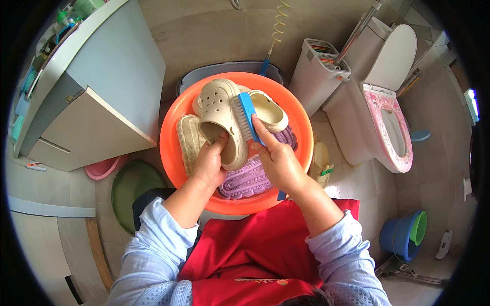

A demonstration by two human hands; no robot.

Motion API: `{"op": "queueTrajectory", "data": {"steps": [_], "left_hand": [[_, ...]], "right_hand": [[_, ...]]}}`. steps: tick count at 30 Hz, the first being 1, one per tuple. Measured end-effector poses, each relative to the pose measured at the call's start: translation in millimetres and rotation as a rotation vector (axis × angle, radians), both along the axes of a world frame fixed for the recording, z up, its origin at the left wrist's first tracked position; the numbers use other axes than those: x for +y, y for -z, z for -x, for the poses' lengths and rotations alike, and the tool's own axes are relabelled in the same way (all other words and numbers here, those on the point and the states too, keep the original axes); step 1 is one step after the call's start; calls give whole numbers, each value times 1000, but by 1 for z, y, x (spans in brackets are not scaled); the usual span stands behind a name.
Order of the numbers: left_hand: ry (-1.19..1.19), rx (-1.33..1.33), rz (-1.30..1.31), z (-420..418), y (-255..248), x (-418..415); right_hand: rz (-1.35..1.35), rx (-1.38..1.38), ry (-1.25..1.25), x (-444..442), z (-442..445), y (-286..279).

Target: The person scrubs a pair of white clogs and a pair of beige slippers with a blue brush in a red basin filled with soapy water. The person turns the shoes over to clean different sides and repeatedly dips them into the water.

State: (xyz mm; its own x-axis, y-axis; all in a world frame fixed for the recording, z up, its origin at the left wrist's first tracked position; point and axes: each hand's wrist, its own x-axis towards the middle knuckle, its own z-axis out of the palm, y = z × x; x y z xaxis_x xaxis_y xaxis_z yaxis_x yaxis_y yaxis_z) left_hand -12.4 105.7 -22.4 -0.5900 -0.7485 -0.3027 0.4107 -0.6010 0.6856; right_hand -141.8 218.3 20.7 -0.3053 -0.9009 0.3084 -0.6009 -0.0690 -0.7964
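My left hand (209, 164) grips a cream perforated clog (220, 101) by its heel end, with the thumb inside the opening. Around the handle of a blue scrubbing brush (249, 111) my right hand (281, 160) is closed. The brush's white bristles meet the clog's right side. Below the hands stands an orange plastic basin (176, 99). In it lie a second cream clog (270, 111), a beige shoe sole (188, 139) turned up at the left, and a purple shoe sole (245, 179) at the front. Another purple piece (286, 137) shows at the right, partly hidden.
Behind the basin sits a grey tub (229, 67). A mop bucket (316, 72) and a toilet (344, 122) stand to the right, near a yellow shoe (321, 160) on the floor. At left are a cabinet (111, 114) and a green basin (130, 191). A blue bucket (398, 237) is at lower right.
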Motion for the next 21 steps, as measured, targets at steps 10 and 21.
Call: {"op": "queueTrajectory", "data": {"steps": [10, 21], "left_hand": [[-179, -120, -19, -13, 2, -45], [-132, -136, 0, -14, 6, -41]], "right_hand": [[-186, 59, -124, 16, -17, -6], [-156, 26, -130, 11, -15, -1]]}}
